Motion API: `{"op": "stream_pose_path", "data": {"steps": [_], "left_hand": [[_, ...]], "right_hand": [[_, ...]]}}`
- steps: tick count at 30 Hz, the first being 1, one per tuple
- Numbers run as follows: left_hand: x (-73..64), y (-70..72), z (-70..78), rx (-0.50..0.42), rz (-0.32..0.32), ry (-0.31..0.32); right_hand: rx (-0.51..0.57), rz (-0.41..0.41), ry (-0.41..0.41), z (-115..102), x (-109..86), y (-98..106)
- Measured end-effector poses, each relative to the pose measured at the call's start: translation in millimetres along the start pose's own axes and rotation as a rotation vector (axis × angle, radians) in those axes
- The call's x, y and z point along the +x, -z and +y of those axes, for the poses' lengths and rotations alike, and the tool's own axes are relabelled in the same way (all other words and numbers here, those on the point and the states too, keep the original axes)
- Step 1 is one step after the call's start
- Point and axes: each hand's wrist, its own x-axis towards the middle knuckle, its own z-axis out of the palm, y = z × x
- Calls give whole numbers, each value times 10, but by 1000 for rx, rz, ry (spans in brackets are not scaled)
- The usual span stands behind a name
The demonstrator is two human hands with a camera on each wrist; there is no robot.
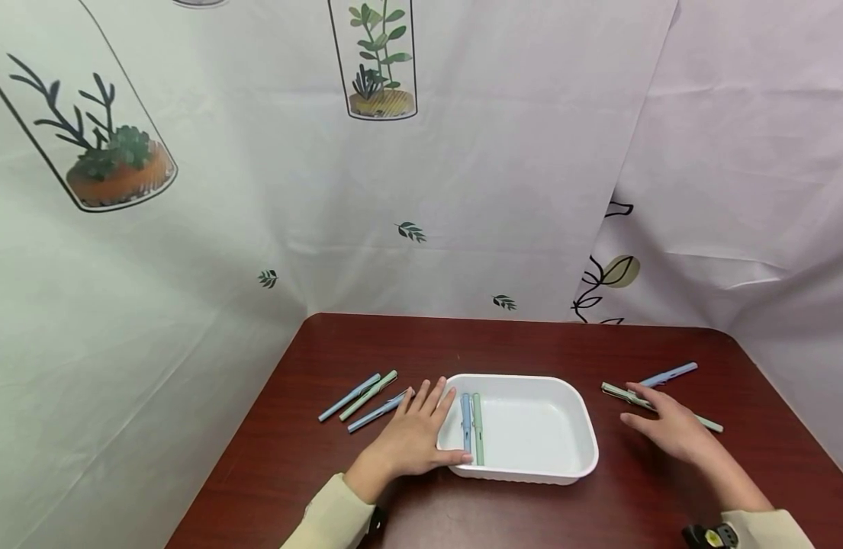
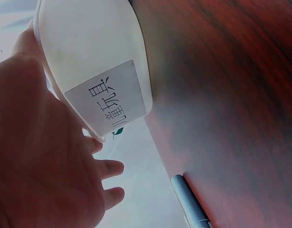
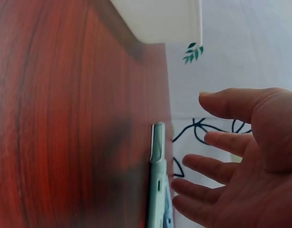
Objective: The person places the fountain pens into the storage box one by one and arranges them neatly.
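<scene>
Resting flat against the white plastic tray [image 1: 531, 457], the left hand [image 1: 410, 438] is lying open. Two pens [image 1: 472, 427] are sitting inside. The right hand [image 1: 668, 427], open too, is reaching for the green pen [image 1: 616, 393] at three o'clock. Three pens [image 1: 366, 400] are waiting at nine o'clock.

Dark wooden table [image 1: 339, 488], seemingly plant-printed curtains [image 1: 256, 191] behind.

Curtained [image 1: 462, 191] tabletop [image 1: 517, 343] recording booth
</scene>
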Motion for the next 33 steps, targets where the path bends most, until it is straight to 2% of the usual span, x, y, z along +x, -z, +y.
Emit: {"op": "stream_pose_path", "data": {"steps": [13,20,27,33], "left_hand": [[-7,6,1,-7,1,5],[-15,8,6,-7,-2,4],[-18,16,10,-6,4,-1],[-20,23,18,-13,12,-7]], "right_hand": [[-109,57,50,171,59,-59],[-153,62,41,242,80,-108],[-234,116,106,277,145,-148],[-247,134,120,300,192,-160]]}}
